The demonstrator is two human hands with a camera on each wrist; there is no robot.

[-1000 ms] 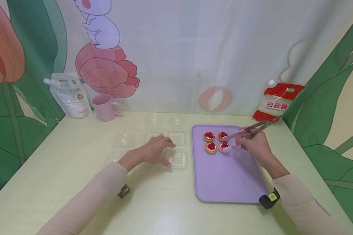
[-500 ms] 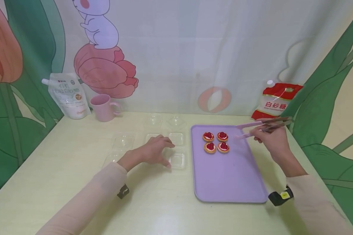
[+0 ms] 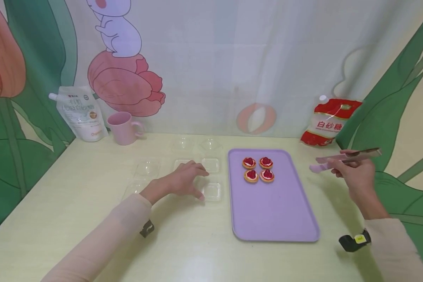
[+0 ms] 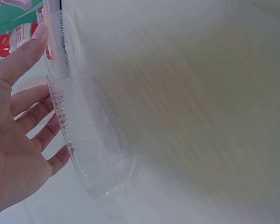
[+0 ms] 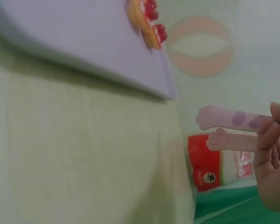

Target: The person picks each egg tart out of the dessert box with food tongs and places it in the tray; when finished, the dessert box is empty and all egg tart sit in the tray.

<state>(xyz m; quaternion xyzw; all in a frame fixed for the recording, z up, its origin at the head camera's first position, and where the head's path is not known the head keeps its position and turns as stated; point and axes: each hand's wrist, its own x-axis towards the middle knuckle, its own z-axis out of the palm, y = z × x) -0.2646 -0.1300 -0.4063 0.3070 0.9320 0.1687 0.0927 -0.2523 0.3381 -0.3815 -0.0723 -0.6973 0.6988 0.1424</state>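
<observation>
In the head view my right hand holds pink tongs with paw-shaped tips, off the tray's right side. The right wrist view shows the two tips a little apart with nothing between them. Several small tarts, topped with cream and red berries, sit grouped on the upper left of the purple tray. My left hand is spread over clear plastic containers left of the tray. Its fingers are right by the ridged wall of one container in the left wrist view.
More clear plastic pieces lie farther left and back. A pink mug and a white spouted pouch stand at the back left. A red and white sugar bag stands at the back right, before a printed curtain.
My right hand has carried the tongs rightward, from over the tarts to beyond the tray's right edge. The tarts stay on the tray. My left hand holds its place.
</observation>
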